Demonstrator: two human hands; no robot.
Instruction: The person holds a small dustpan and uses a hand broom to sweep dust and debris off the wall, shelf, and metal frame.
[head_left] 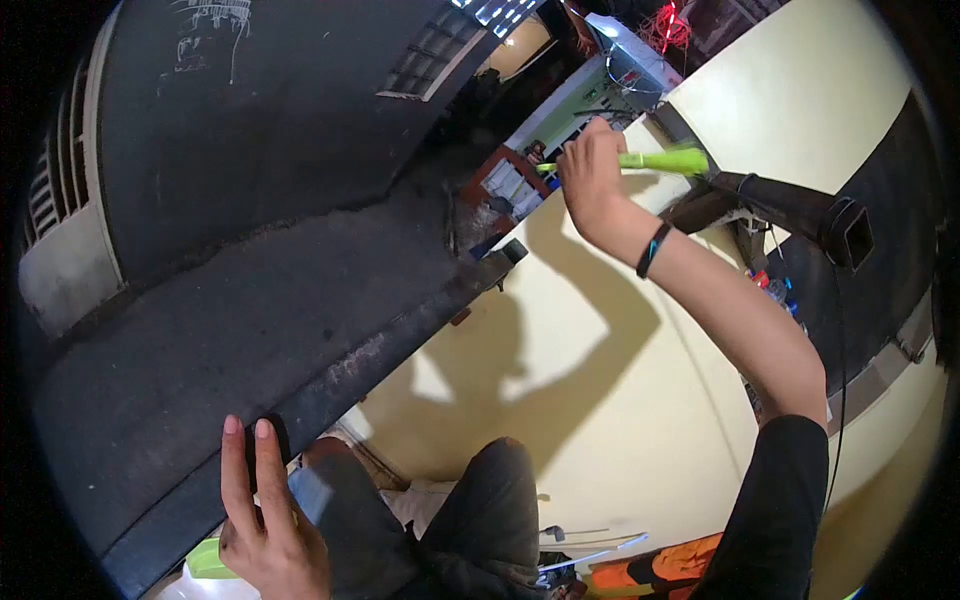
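the left hand (272, 540) is at the near part of the dark beam (345, 380), two fingers stretched over it; i cannot tell if it grips something. a light green thing (208, 560) shows just beside this hand, below the beam. the knees (490, 510) are right of the beam. farther, past the far end of the beam and to its right, the right hand (595, 180) is closed around a green tool (668, 161), in front of the cream wall (680, 440). the step seems to be handling this tool; the next move calls for a firm grip.
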